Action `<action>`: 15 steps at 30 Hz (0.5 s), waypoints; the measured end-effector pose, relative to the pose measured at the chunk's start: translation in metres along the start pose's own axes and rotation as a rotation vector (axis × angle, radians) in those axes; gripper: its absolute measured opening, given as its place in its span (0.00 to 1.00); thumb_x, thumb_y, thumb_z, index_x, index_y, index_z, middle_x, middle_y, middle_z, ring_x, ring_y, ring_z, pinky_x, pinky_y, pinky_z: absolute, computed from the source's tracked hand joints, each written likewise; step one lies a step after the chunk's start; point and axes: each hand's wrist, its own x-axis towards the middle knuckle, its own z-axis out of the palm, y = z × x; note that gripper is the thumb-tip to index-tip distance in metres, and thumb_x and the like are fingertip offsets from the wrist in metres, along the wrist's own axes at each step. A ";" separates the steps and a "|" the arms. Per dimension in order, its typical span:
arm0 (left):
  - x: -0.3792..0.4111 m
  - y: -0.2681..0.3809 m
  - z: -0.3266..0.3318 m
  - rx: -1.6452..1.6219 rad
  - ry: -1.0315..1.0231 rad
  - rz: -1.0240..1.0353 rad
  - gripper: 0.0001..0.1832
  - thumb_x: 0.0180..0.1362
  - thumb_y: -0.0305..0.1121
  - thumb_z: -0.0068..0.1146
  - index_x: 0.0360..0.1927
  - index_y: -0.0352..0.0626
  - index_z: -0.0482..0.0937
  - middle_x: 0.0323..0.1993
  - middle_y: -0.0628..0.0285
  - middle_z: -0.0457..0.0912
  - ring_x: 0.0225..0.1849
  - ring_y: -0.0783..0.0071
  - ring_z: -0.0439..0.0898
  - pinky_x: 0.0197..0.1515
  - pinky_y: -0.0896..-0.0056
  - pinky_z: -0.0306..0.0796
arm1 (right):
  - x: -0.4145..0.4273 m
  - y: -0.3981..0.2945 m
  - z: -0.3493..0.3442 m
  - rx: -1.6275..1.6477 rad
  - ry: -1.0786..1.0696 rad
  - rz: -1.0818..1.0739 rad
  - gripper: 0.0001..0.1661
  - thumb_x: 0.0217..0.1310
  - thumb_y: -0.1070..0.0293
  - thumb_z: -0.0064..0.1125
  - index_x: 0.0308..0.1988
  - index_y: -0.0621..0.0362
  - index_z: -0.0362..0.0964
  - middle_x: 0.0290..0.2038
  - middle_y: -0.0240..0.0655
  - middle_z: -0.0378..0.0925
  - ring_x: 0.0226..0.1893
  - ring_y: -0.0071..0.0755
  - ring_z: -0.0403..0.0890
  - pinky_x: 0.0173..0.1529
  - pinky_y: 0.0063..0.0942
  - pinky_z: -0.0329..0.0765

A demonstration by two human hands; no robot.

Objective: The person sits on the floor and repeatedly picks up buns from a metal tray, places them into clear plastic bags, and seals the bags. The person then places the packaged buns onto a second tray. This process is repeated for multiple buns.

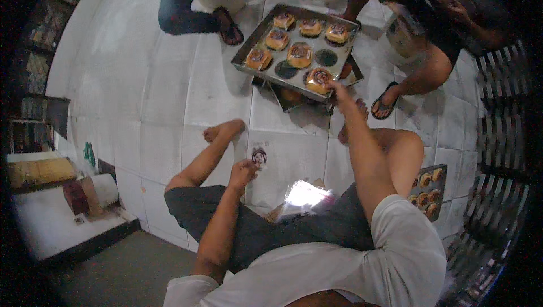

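Note:
My left hand pinches a clear plastic bag with a dark round print, held low over the tiled floor. The arm on the right reaches forward, and my right hand touches a topped bun at the near corner of a metal baking tray. Whether the fingers grip this bun cannot be told. Several other buns, some with shiny film and dark round prints, sit in the tray, among them a bun near its middle. Two dark round wells show between them. A shiny stack of clear plastic rests by my lap.
Another tray lies beneath the first. A person in sandals sits at the right, holding something yellowish. Another person's leg is at the upper left. A tray of buns stands beside my right knee, near dark slatted racks.

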 end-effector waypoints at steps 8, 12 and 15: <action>-0.003 -0.024 -0.026 0.220 0.074 0.093 0.08 0.59 0.35 0.66 0.30 0.41 0.83 0.29 0.62 0.85 0.27 0.78 0.76 0.30 0.75 0.69 | -0.031 0.017 0.078 0.155 0.065 -0.370 0.17 0.58 0.56 0.63 0.40 0.57 0.80 0.36 0.31 0.80 0.38 0.30 0.79 0.43 0.29 0.73; 0.002 -0.003 0.013 0.340 -0.009 0.257 0.11 0.56 0.36 0.71 0.28 0.38 0.85 0.21 0.67 0.79 0.24 0.78 0.76 0.27 0.74 0.66 | -0.035 -0.014 0.020 0.147 0.152 -0.440 0.17 0.58 0.56 0.64 0.40 0.58 0.80 0.38 0.32 0.80 0.39 0.30 0.79 0.45 0.30 0.73; -0.019 -0.023 -0.021 0.401 0.161 0.331 0.11 0.55 0.35 0.72 0.29 0.37 0.86 0.19 0.68 0.78 0.24 0.77 0.76 0.30 0.74 0.69 | -0.130 -0.034 0.101 0.236 0.037 -0.435 0.18 0.57 0.56 0.66 0.40 0.58 0.81 0.38 0.33 0.81 0.37 0.30 0.80 0.44 0.30 0.74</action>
